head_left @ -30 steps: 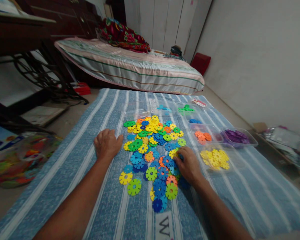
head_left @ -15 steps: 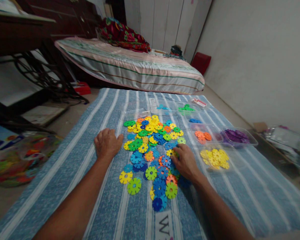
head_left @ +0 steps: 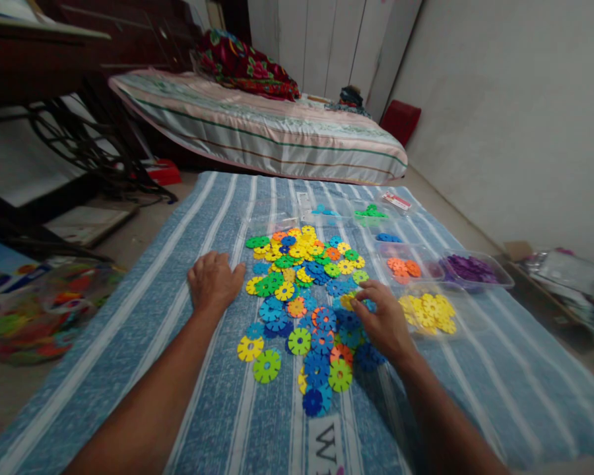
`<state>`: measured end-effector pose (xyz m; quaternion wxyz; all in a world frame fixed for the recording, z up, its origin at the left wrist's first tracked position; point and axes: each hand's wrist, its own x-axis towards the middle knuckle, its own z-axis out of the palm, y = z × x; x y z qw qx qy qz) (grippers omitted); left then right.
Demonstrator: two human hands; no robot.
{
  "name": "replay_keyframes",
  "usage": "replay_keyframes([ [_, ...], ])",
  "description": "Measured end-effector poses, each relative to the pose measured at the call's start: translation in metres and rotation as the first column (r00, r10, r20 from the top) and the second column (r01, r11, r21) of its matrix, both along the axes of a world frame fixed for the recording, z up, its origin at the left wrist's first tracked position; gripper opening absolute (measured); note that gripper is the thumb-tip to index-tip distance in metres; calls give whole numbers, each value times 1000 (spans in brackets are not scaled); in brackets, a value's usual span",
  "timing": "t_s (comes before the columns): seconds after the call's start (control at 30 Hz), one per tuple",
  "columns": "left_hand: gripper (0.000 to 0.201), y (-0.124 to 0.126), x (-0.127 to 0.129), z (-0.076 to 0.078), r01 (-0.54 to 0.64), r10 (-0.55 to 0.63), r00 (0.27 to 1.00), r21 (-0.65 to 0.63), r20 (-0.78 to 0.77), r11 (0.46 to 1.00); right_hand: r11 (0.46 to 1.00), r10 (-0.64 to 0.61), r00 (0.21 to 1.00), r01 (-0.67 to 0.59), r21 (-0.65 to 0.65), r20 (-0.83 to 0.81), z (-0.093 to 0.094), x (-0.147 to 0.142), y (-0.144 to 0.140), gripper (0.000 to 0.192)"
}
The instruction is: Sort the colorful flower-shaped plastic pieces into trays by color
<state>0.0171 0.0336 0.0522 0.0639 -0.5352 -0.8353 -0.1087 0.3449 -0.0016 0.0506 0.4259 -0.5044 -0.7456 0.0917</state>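
A spread pile of notched plastic flower discs [head_left: 299,341] in yellow, green, blue and orange lies on the striped cloth. My left hand [head_left: 215,280] rests on the cloth left of the pile, palm down, thumb apart from the fingers, holding nothing. At the pile's right side, my right hand [head_left: 383,316] pinches a yellow disc [head_left: 347,301] between thumb and fingers, just over some blue discs. To the right of this hand is a clear tray of yellow discs [head_left: 433,311].
Further clear trays hold orange discs [head_left: 403,268], purple discs [head_left: 470,268], green discs [head_left: 371,212] and light blue discs [head_left: 325,210]. A red-and-white packet [head_left: 396,202] lies at the far right of the striped cloth [head_left: 178,231]. A bed [head_left: 277,142] stands beyond.
My right hand has lifted and shifted a little right, taking the yellow disc from the pile. My left hand stays in place.
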Motion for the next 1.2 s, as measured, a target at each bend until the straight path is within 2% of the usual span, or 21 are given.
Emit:
replay_keyframes([
  [0.13, 45, 1, -1, -1, 1, -1, 1000, 1, 11, 1000, 966, -164, 984, 145, 214, 73, 27, 44, -1, 13],
  [0.23, 46, 1, -1, -2, 2, -2, 1000, -3, 4, 1000, 878, -383, 912, 310, 366, 146, 39, 79, 1, 10],
  [0.3, 46, 2, -1, -3, 0, 0, 1000, -14, -7, 1000, 847, -437, 883, 341, 408, 170, 39, 86, 0, 12],
  [0.37, 47, 2, -1, -2, 1, -2, 1000, -25, -20, 1000, 889, -345, 919, 255, 380, 191, 32, 78, -3, 11],
  [0.43, 48, 2, -1, -2, 4, -5, 999, -31, -32, 999, 948, -157, 964, 86, 307, 213, 22, 56, -7, 14],
  [0.5, 49, 2, -1, -1, 7, -9, 999, -36, -39, 999, 973, 10, 969, -66, 219, 246, 9, 33, -10, 18],
  [0.57, 49, 2, -1, -1, 9, -11, 999, -39, -41, 999, 984, 87, 946, -130, 120, 311, -4, 16, -11, 20],
  [0.67, 48, 2, -1, -1, 11, -13, 999, -33, -39, 999, 997, 79, 896, -80, -15, 437, -18, 9, -8, 23],
  [0.73, 48, 2, -1, -2, 11, -11, 999, -18, -33, 1000, 999, 37, 870, -14, -51, 491, -24, 13, -5, 23],
  [0.93, 48, 3, -1, -2, 7, -7, 1000, -6, -13, 1000, 990, -115, 844, 142, -12, 524, -29, 18, -6, 22],
  [1.0, 48, 2, -1, -2, 6, -6, 1000, -10, -11, 1000, 992, -116, 860, 127, 11, 498, -28, 16, -8, 24],
  [1.07, 47, 2, -1, -2, 2, -2, 1000, -12, -10, 1000, 998, -65, 881, 68, 11, 468, -26, 14, -8, 25],
  [1.2, 45, 2, 0, -2, -2, 2, 1000, -6, -13, 1000, 995, 80, 884, -39, -97, 460, -19, 14, 0, 24],
])
